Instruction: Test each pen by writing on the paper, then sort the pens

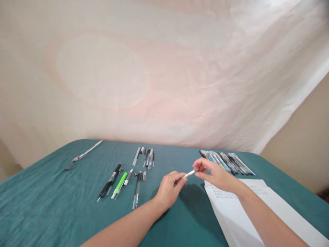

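Observation:
A thin white pen [189,174] is held between both hands above the teal tablecloth [51,212]. My left hand [169,189] is closed around its lower end. Fingertips of my right hand [214,174] pinch its upper end. A green pen [119,184], a black pen [111,180] and a clear pen [136,190] lie to the left of my left hand. Several pens and pen parts [147,157] lie further back.
A row of several dark pens [227,162] lies at the back right. A printed white sheet of paper [257,212] rests under my right forearm. One long thin pen [83,155] lies at the far left. A pale cloth [164,68] hangs behind the table.

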A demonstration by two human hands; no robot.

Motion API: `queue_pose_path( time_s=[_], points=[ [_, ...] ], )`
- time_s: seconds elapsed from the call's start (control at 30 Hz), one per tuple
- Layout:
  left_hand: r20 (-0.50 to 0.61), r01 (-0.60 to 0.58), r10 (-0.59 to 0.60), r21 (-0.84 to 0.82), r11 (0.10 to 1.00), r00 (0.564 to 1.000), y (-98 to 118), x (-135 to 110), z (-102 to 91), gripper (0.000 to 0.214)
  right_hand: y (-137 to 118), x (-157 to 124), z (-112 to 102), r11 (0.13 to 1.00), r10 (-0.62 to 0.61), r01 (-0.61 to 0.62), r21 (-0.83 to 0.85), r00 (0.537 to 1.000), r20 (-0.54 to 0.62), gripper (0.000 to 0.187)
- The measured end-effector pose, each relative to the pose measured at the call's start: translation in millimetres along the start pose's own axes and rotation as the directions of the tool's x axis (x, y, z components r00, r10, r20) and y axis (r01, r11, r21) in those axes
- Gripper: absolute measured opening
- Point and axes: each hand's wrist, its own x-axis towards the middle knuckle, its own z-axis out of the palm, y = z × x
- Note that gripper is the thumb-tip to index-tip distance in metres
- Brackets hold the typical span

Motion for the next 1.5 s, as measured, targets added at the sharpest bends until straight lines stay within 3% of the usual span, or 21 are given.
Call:
queue_pose_path(
  time_s=[0.1,0.3,0.4,0.47,0.6,0.83,1.0,1.1,1.27,1.5],
  points=[
    [0.002,-0.01,0.01,0.018,1.0,1.0,0.9,-0.6,-0.5,0.026,-3.0,1.0,-0.5,0.998,0.015,-0.015,-0.062,1.0,-0.004,0.016],
    [0.019,-0.026,0.026,0.026,0.999,0.999,2.4,-0.8,-1.4,0.027,3.1,3.9,6.2,0.981,0.051,-0.055,-0.188,0.998,-0.025,0.037],
    [0.009,-0.015,0.014,0.024,1.0,1.0,1.2,-0.7,-1.3,0.028,4.7,2.5,6.0,0.993,0.044,-0.046,-0.106,0.999,-0.021,0.025],
    [0.005,-0.006,0.006,0.025,1.0,1.0,0.3,-0.8,-1.2,0.028,3.1,1.0,4.1,0.999,0.023,-0.024,-0.049,1.0,-0.008,0.032],
    [0.012,-0.014,0.014,0.037,0.999,1.0,0.1,-1.1,-1.4,0.027,-2.6,0.1,0.4,0.996,-0.005,0.006,-0.086,1.0,0.015,0.016],
    [0.027,-0.047,0.045,0.081,0.996,0.999,2.2,-0.9,-1.1,0.026,0.0,2.3,2.0,0.966,0.005,0.0,-0.258,1.0,0.02,0.038],
    [0.004,-0.034,0.034,0.077,0.996,0.999,0.0,-1.3,-0.8,0.026,-1.7,0.1,-0.4,0.991,0.005,-0.003,-0.135,1.0,0.016,0.025],
    [0.012,-0.043,0.042,0.08,0.996,0.999,-0.8,-1.5,-1.2,0.027,-4.4,-0.5,-2.7,0.989,-0.004,0.009,-0.149,0.999,0.032,0.017],
    [0.02,-0.047,0.045,0.086,0.995,0.999,-0.6,-1.7,-2.1,0.028,-4.6,0.4,-1.9,0.972,0.016,-0.008,-0.236,0.999,0.035,0.026],
    [0.012,-0.045,0.044,0.081,0.996,0.999,0.6,-1.6,-2.2,0.027,-3.0,0.2,-1.1,0.982,-0.002,0.006,-0.186,1.0,0.02,0.019]
  ],
)
